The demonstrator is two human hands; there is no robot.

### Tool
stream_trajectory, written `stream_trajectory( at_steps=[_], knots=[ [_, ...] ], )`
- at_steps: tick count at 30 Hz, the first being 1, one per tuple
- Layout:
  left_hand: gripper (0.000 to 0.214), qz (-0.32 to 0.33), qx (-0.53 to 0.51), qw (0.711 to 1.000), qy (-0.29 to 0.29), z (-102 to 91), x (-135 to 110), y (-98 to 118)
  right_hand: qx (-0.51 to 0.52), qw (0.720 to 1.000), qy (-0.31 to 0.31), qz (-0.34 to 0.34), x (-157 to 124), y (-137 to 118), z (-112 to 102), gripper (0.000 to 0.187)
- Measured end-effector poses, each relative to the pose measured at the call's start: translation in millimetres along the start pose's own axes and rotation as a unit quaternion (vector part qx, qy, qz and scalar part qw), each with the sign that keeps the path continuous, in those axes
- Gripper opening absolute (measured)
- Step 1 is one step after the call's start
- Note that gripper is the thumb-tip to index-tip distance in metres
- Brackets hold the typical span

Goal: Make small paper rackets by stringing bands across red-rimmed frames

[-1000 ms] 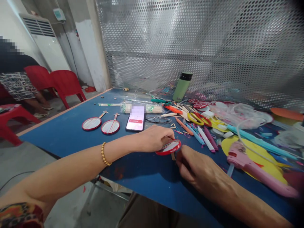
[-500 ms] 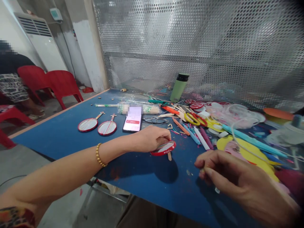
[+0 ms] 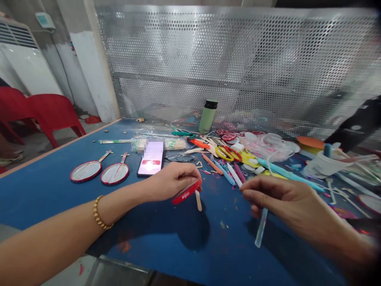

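My left hand (image 3: pixel 185 178) grips a round red-rimmed lid (image 3: pixel 187 193), tilted and raised over the blue table. A wooden craft stick (image 3: pixel 199 201) juts from its right side. To the right, my right hand (image 3: pixel 276 198) is closed in a pinch; anything between thumb and finger is too small to make out. Partly under that hand, a translucent glue stick (image 3: pixel 260 230) lies on the table. Two similar lids with craft-stick handles and strands across them, one farther left (image 3: pixel 86 171) and one nearer (image 3: pixel 115 174), lie flat beyond my left forearm.
A lit phone (image 3: pixel 151 161) and glasses (image 3: pixel 180 158) lie ahead. Behind stands a green bottle (image 3: pixel 207 117) before a perforated metal screen (image 3: pixel 190 59). Markers (image 3: pixel 228 173), yellow and red scissors (image 3: pixel 224 153), craft sticks and plastic bags crowd the right side, with a clear tub (image 3: pixel 320 165).
The view has swung right and shifted. The lid in my left hand has tilted, turning its red rim toward me. My right hand has moved up and away, uncovering more of the glue stick.
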State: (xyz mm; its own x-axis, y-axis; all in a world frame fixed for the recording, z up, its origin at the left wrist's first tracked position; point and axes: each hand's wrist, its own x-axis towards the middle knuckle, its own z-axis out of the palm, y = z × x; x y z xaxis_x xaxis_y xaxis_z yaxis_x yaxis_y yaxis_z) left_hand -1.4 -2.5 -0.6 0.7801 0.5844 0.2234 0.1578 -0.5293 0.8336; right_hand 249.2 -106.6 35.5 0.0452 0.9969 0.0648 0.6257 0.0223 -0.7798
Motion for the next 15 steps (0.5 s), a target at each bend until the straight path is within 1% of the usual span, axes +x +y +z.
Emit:
stream_trajectory(
  at_steps=[3,6,9,11,13,15],
  knots=[
    [0.018,-0.018,-0.080,0.996,0.022,-3.3,0.5,1.0,-0.017,1.000,0.001,-0.010,-3.5,1.0,-4.8,0.045],
    [0.016,-0.031,-0.105,0.993,0.050,-4.7,0.4,1.3,-0.036,0.999,0.017,-0.034,-7.8,4.0,-4.6,0.041],
    [0.014,-0.043,-0.107,0.991,0.064,-4.2,0.4,1.6,-0.062,0.995,0.070,-0.043,-10.9,4.6,-5.4,0.034],
    [0.014,-0.045,-0.104,0.992,0.063,-3.5,0.2,2.3,-0.074,0.991,0.105,-0.039,-11.7,0.1,-8.9,0.034],
    [0.014,-0.046,-0.100,0.992,0.059,-3.1,-0.4,4.0,-0.085,0.983,0.161,-0.033,-10.8,-7.5,-15.0,0.038],
    [0.015,-0.049,-0.100,0.992,0.058,-3.0,-1.2,6.1,-0.093,0.968,0.230,-0.047,-7.8,-14.0,-23.2,0.042]
  ],
)
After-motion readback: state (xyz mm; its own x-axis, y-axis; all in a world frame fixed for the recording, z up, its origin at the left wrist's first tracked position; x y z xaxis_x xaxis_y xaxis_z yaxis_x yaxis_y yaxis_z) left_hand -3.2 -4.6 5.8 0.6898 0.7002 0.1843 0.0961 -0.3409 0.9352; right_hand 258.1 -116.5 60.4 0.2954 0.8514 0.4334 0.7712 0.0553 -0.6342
